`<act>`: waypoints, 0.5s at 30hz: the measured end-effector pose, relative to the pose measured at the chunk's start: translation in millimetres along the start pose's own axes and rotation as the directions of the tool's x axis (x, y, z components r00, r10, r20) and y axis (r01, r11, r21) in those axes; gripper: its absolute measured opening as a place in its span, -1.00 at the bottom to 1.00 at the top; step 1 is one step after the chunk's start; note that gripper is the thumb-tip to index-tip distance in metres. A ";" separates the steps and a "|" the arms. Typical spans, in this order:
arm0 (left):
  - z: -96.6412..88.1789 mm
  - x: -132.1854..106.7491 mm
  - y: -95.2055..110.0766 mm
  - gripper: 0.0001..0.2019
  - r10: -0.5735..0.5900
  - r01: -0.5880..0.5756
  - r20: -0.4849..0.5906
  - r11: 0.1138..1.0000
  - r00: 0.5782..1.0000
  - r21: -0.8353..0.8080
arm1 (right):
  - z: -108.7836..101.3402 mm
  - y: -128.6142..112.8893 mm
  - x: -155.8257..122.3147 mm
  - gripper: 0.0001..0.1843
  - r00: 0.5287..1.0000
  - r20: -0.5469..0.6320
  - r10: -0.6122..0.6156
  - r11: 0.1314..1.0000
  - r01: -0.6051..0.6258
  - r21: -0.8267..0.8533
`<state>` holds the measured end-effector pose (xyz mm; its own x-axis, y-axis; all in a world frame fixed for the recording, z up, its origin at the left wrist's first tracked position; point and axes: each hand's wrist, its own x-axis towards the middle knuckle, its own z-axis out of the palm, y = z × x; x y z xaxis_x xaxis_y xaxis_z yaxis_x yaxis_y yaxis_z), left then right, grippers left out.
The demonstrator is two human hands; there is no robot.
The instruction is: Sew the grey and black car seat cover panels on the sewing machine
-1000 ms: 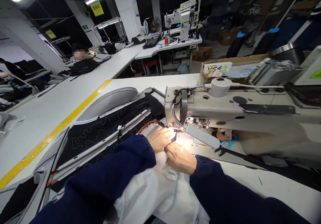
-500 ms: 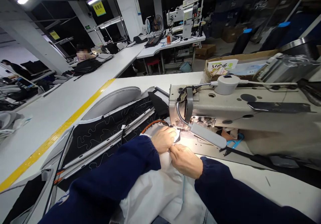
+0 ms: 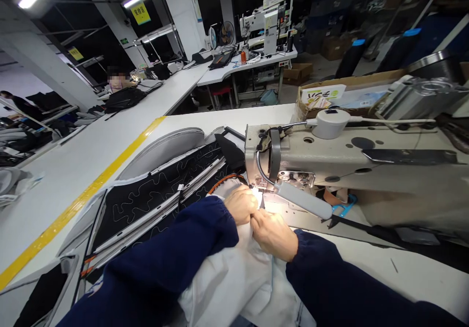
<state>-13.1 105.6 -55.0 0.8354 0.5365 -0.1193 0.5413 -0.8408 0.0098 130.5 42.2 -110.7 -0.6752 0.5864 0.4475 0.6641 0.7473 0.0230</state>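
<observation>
Left hand and right hand seem to pinch the white cloth. The sewing machine head sits at 12 o'clock, nearest the left.

The white table is bearing quilted panels left of the left hand. A sewing machine is sitting just beyond it.

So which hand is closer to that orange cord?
Left. The left hand sits right beside the orange cord, just under its curve. The right hand is farther away, past the left hand, on the white fabric.
</observation>
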 end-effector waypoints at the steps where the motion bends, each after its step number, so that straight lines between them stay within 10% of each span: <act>1: 1.2 1.0 -0.4 -0.86 -0.015 0.015 -0.004 1.000 1.000 -0.003 | 1.4 1.0 0.6 -0.88 1.000 -0.007 0.004 1.000 -0.004 -0.007; 15: 15.7 0.1 4.1 -0.90 -0.037 0.038 -0.062 0.999 0.997 0.006 | -1.9 -32.5 -3.1 -0.68 0.996 0.079 -0.034 0.976 0.050 -0.212</act>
<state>-12.3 101.1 -70.5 0.8189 0.5710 -0.0577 0.5719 -0.8203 -0.0011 111.7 15.5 -111.1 -0.7203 0.5837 0.3748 0.6826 0.6923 0.2338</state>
